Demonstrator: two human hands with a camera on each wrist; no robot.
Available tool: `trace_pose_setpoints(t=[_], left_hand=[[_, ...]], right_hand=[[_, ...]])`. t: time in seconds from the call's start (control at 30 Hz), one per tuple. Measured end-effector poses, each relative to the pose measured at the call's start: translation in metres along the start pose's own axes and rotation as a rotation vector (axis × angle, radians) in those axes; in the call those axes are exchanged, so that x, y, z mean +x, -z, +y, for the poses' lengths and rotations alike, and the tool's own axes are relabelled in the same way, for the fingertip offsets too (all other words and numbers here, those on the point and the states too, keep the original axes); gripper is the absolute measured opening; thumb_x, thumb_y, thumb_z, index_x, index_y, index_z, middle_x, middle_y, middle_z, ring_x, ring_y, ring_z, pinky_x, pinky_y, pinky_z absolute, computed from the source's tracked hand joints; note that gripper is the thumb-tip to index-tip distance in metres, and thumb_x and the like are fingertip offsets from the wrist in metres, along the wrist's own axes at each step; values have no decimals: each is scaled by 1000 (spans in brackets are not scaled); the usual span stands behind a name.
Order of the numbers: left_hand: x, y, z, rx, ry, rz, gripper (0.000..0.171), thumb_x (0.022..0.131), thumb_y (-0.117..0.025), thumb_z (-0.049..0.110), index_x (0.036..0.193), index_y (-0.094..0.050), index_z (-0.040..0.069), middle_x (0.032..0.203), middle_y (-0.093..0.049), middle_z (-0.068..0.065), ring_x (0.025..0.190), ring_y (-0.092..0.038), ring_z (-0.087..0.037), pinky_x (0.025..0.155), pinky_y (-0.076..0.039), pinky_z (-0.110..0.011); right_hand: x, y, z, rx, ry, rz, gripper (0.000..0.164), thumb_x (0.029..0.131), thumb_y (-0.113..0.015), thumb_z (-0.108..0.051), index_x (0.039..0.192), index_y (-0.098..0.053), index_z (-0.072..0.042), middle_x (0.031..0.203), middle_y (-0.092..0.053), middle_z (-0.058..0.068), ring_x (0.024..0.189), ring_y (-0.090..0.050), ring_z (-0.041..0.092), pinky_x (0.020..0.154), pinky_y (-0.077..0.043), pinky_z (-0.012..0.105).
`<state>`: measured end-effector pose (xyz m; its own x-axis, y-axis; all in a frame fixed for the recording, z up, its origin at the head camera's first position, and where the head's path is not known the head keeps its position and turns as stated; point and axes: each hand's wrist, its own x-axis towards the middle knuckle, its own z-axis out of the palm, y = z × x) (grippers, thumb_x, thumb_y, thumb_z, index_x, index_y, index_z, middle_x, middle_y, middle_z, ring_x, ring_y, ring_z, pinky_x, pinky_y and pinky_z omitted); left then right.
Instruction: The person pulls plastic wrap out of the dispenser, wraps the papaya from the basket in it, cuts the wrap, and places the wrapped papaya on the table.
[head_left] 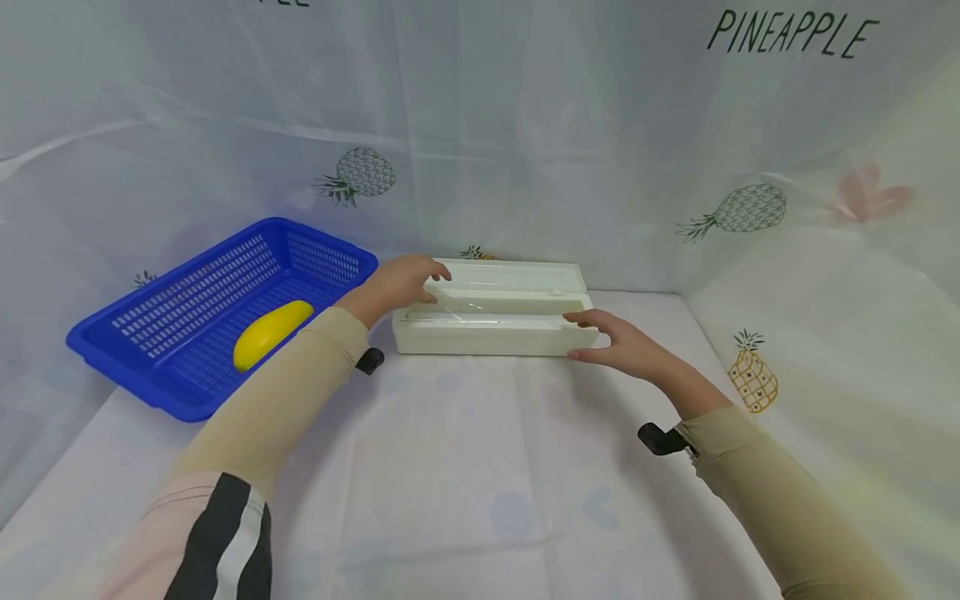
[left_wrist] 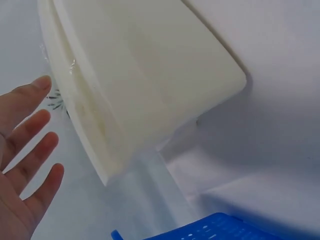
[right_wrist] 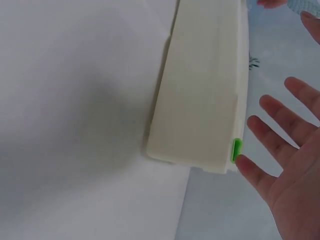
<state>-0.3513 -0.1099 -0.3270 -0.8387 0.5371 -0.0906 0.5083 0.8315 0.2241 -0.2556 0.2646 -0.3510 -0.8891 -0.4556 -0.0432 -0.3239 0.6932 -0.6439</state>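
Observation:
A long white cling film dispenser (head_left: 495, 337) lies at the back of the table, its lid (head_left: 517, 275) tipped back. Clear shiny film (head_left: 468, 310) shows across its opening. At the left end is my left hand (head_left: 397, 287), thumb and fingers spread apart over the corner; in the left wrist view the fingers (left_wrist: 37, 150) are loosely extended beside the dispenser. My right hand (head_left: 626, 346) is at the other end, thumb low and fingertips at the top edge. A small green piece (right_wrist: 236, 150) shows there in the right wrist view, close to a fingertip. Neither hand grips anything.
To the left stands a blue plastic basket (head_left: 187, 287) with slotted walls, holding a smooth yellow mango-shaped thing (head_left: 272, 335). White cloth printed with pineapples (head_left: 750, 208) hangs close behind the dispenser and along the right side. A pale cloth (head_left: 465, 483) covers the table.

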Motion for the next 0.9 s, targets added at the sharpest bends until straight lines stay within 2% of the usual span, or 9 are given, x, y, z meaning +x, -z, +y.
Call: trace_pose_setpoints(t=[0.2,0.37,0.47,0.6,0.8,0.9], left_hand=[[20,-3,-1,19,-19,-56,44,87,-76,16,128,-62,15,119,-63,-6,112,-56,-25,95,-46,-41],[29,-7,-3,21,-62,-80,35,87,-75,12,121,-65,13,107,-64,-6,101,-57,-24,89,-48,-39],[29,-7,-3,9,-73,-81,27,89,-72,8,115,-67,10,99,-63,-6,95,-57,-23,87,-48,-39],[28,-4,-2,-11,-53,-82,17,90,-70,6,107,-70,8,95,-63,-6,90,-56,-24,84,-48,-39],[30,-2,-3,-2,-41,-97,14,92,-69,9,104,-74,6,100,-68,-7,95,-60,-24,87,-50,-38],[31,-2,-5,0,-61,-98,14,93,-68,10,104,-74,4,100,-69,-7,96,-61,-24,87,-50,-38]], right_hand=[[14,-3,2,27,32,12,65,88,-72,-39,142,-48,-13,142,-48,5,131,-41,28,105,-32,57],[24,-6,0,43,57,23,61,88,-72,-37,139,-52,-11,138,-52,2,128,-45,25,107,-32,52],[30,-6,-2,38,76,32,59,88,-72,-36,138,-53,-10,136,-54,3,127,-46,25,106,-34,52],[37,-5,-2,16,94,53,58,88,-73,-32,137,-54,-7,134,-56,6,124,-48,26,103,-36,51],[50,0,-2,26,101,49,57,88,-74,-24,137,-53,-6,132,-58,10,122,-49,29,103,-35,53],[59,0,-1,28,101,24,57,88,-74,-23,138,-53,-6,131,-58,12,123,-48,30,104,-35,53]])
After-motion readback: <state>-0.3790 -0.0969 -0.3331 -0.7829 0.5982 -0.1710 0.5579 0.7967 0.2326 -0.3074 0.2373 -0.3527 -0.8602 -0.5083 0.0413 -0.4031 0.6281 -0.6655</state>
